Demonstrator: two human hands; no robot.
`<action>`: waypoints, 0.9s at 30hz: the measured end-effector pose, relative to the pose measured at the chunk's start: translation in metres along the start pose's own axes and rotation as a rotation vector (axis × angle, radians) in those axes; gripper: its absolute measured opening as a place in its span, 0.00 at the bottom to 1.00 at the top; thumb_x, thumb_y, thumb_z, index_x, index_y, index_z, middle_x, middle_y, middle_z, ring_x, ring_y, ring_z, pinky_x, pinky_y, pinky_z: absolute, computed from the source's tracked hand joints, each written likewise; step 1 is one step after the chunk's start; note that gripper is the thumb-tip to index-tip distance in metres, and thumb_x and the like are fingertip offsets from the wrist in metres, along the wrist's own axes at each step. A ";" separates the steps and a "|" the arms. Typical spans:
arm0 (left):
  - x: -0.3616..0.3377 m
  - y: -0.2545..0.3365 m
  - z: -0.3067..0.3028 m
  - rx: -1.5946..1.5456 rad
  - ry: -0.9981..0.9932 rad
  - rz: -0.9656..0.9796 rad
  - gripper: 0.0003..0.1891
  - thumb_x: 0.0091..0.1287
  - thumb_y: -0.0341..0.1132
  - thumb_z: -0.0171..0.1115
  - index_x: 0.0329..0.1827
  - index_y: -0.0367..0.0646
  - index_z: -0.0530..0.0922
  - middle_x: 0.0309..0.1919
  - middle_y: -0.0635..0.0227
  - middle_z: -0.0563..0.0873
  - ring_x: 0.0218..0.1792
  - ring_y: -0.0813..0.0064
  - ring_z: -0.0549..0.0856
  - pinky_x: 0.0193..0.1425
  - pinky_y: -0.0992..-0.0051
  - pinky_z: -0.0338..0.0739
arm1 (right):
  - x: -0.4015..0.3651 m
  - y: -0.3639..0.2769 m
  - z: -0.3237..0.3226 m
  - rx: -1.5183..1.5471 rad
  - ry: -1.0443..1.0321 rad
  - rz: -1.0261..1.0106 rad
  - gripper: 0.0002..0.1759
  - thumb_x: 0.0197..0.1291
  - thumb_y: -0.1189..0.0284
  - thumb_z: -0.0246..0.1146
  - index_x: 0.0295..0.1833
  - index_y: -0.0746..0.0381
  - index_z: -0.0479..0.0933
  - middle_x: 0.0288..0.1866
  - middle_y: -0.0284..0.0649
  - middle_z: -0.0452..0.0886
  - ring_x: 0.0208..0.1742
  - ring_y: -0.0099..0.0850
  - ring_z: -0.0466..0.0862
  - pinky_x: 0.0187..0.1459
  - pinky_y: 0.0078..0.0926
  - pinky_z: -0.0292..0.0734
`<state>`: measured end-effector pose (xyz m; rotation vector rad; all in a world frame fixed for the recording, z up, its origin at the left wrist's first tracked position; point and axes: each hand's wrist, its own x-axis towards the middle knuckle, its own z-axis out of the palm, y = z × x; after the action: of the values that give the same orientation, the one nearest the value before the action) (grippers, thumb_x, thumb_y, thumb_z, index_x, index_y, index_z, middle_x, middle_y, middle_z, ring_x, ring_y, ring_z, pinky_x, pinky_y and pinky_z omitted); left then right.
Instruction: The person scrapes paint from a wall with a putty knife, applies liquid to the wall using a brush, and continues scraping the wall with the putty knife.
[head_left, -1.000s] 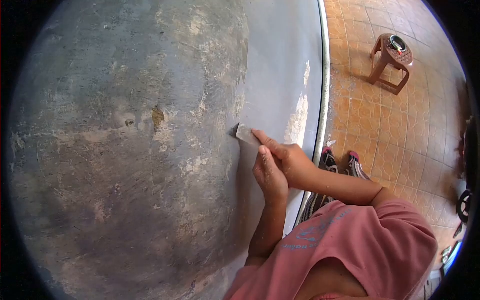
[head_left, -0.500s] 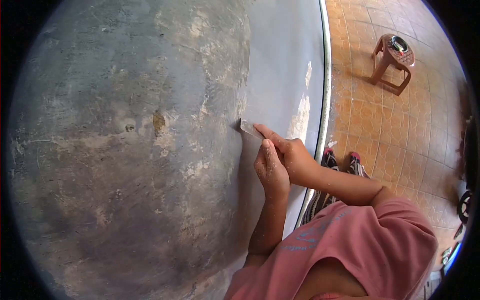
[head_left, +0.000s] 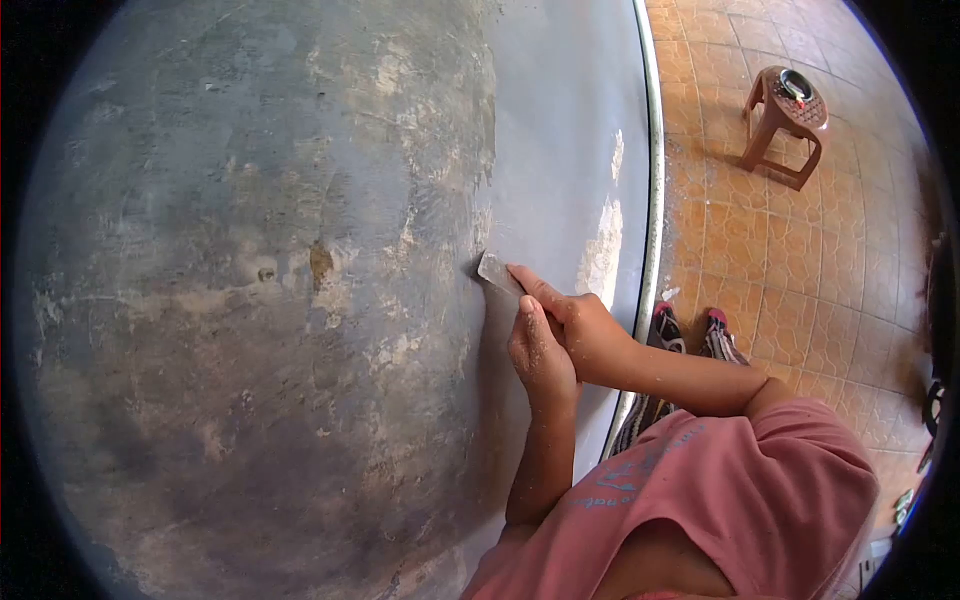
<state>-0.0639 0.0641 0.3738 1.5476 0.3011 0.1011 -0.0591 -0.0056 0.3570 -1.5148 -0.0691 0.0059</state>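
A scraper with a flat metal blade (head_left: 497, 273) meets the wall where the smooth grey paint (head_left: 560, 120) borders the rough, stripped surface (head_left: 250, 370). My right hand (head_left: 597, 335) is closed on it, index finger stretched along the blade. My left hand (head_left: 545, 352) is wrapped close against the right, its thumb upward near the base of the blade. The handle is hidden inside my hands. Pale dust specks cling to both hands.
A whitish bare patch (head_left: 602, 250) shows in the grey paint. A pale strip (head_left: 655, 180) runs along the wall's edge by the tiled floor (head_left: 720, 240). On the floor stands a brown plastic stool (head_left: 785, 128) with a dark round object (head_left: 796, 84) on it.
The view has shifted slightly, so the wall and hands appear a little lower. The blade stays near the same spot on the paint border, and both hands keep their hold.
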 end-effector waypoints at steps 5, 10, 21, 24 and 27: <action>0.006 -0.009 -0.011 0.205 -0.195 0.035 0.24 0.76 0.47 0.43 0.44 0.30 0.77 0.37 0.66 0.81 0.39 0.77 0.79 0.44 0.76 0.74 | 0.000 0.000 -0.011 0.007 -0.029 -0.005 0.31 0.65 0.68 0.56 0.73 0.54 0.60 0.23 0.45 0.78 0.26 0.28 0.81 0.32 0.26 0.75; 0.012 0.004 -0.003 -0.013 -0.144 0.046 0.25 0.76 0.49 0.44 0.48 0.30 0.76 0.39 0.66 0.81 0.39 0.79 0.78 0.45 0.77 0.74 | -0.001 0.002 0.008 -0.105 0.042 -0.112 0.32 0.65 0.70 0.56 0.73 0.56 0.58 0.23 0.47 0.77 0.26 0.29 0.81 0.31 0.27 0.76; 0.006 -0.006 -0.009 0.153 -0.150 0.041 0.25 0.76 0.47 0.44 0.47 0.27 0.76 0.40 0.63 0.81 0.42 0.76 0.78 0.48 0.75 0.73 | -0.002 0.000 -0.003 0.076 0.006 0.012 0.30 0.66 0.68 0.56 0.73 0.55 0.60 0.23 0.45 0.77 0.26 0.26 0.79 0.32 0.25 0.74; 0.006 -0.021 -0.017 0.207 -0.172 0.045 0.27 0.76 0.49 0.41 0.51 0.27 0.76 0.43 0.59 0.82 0.43 0.72 0.80 0.49 0.71 0.74 | -0.008 -0.004 -0.005 0.023 -0.027 -0.020 0.31 0.65 0.68 0.56 0.73 0.54 0.59 0.25 0.47 0.80 0.27 0.35 0.82 0.34 0.26 0.75; 0.017 -0.018 -0.025 0.284 -0.164 0.150 0.28 0.76 0.49 0.41 0.52 0.28 0.76 0.44 0.58 0.82 0.43 0.70 0.80 0.49 0.70 0.75 | -0.002 0.003 0.007 -0.030 0.037 -0.076 0.33 0.64 0.68 0.57 0.74 0.54 0.57 0.25 0.50 0.79 0.25 0.36 0.82 0.32 0.30 0.76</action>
<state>-0.0558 0.0918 0.3535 1.8482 0.0699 0.0500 -0.0614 0.0017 0.3544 -1.5411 -0.0972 -0.0842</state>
